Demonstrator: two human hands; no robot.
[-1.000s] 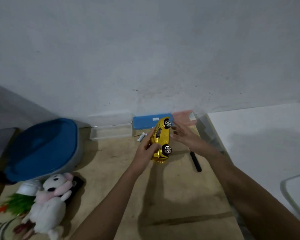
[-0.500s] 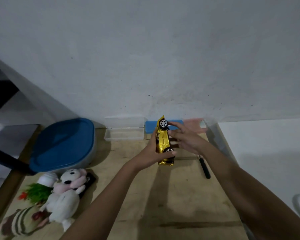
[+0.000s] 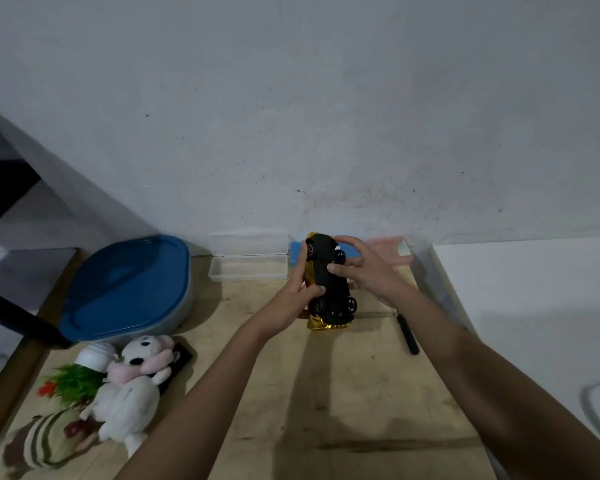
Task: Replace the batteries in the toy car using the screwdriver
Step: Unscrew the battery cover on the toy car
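Your left grip (image 3: 293,289) is clamped on the toy car (image 3: 328,282): the fingers wrap its gold left flank and the thumb presses the black underside. Your right grip (image 3: 368,275) closes on the same car from the other side, with bent fingertips on the underside and one finger hooked over the far end. The car is held between both grips near the back of the surface (image 3: 326,393), its black underside and four wheels turned toward you and its gold body turned away. The near end hangs low over the wood; whether it touches cannot be told.

The screwdriver (image 3: 407,336) lies flat on the surface just right of the car, under your right wrist, apart from both grips. Behind the car, against the wall, stand a clear box (image 3: 248,259), a blue box (image 3: 294,252) and a pink box (image 3: 392,249). At far left sit a blue-lidded tub (image 3: 129,289), a plush toy (image 3: 136,386) and a small green plant (image 3: 73,379).
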